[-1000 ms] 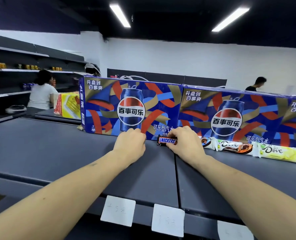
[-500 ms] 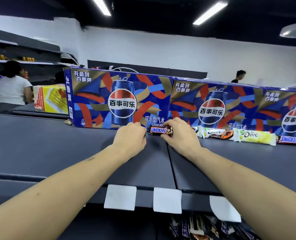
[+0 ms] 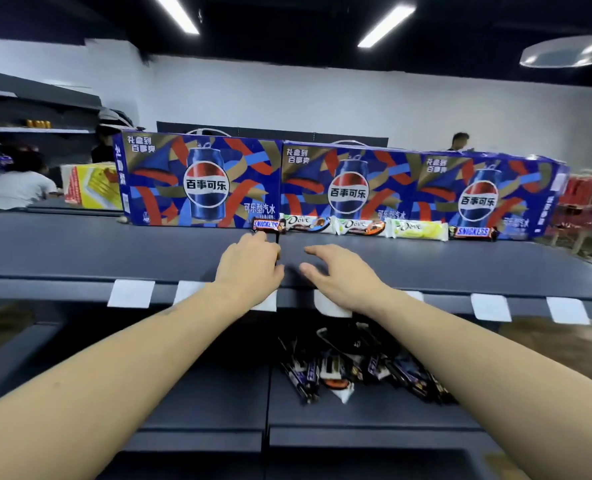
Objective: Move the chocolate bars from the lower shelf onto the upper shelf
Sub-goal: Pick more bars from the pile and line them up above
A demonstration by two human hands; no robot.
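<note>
Both hands (image 3: pixel 249 265) (image 3: pixel 339 275) empty, relaxed; forearms partly hide the blurred lower-shelf bars (image 3: pixel 343 372).

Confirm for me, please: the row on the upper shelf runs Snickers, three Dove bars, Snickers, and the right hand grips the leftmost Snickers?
Not quite. The head view shows the right hand open and empty above the upper shelf, with no grip on the leftmost Snickers. The row order is right.

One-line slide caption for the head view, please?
Both hands empty above upper shelf; five bars placed, pile remains below.
</note>
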